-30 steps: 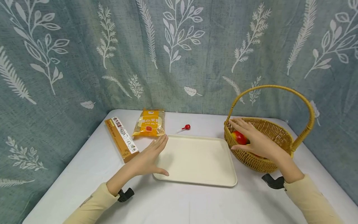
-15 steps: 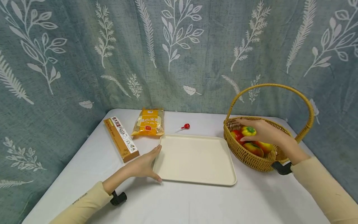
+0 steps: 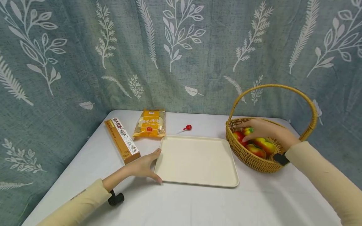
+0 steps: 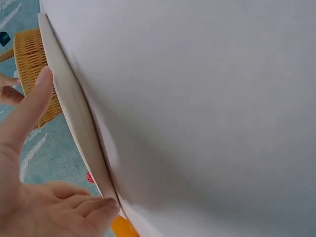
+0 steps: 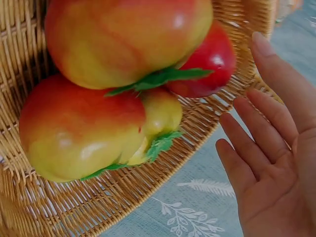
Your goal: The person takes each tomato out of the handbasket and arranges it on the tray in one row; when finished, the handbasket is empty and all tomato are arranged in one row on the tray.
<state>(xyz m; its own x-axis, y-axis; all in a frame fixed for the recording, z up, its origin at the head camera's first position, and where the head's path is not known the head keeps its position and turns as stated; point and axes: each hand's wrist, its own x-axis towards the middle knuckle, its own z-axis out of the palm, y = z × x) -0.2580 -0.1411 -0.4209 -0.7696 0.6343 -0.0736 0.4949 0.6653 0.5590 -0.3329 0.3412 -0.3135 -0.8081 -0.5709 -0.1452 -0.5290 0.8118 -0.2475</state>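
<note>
My left hand is at the left side of a cream tray, thumb and fingers spread apart along its edge. In the left wrist view the thumb and fingertips overlap the tray's rim. Over a wicker basket my right hand reaches down with fingers loosely extended. Inside lie a shiny red fruit, two red-and-yellow fruits with green leaves, and a smaller yellow one with a green top. The right wrist view shows the right hand beside these fruits, holding nothing.
A pasta box lies at the left of the white table, beside an orange-and-clear food bag. Behind the tray is a red lollipop. The basket's tall handle arches above the right hand. A leaf-patterned curtain hangs behind.
My left hand has moved left and down to the tray's left edge. The right hand has gone further over and into the basket, and more fruit shows beneath it.
</note>
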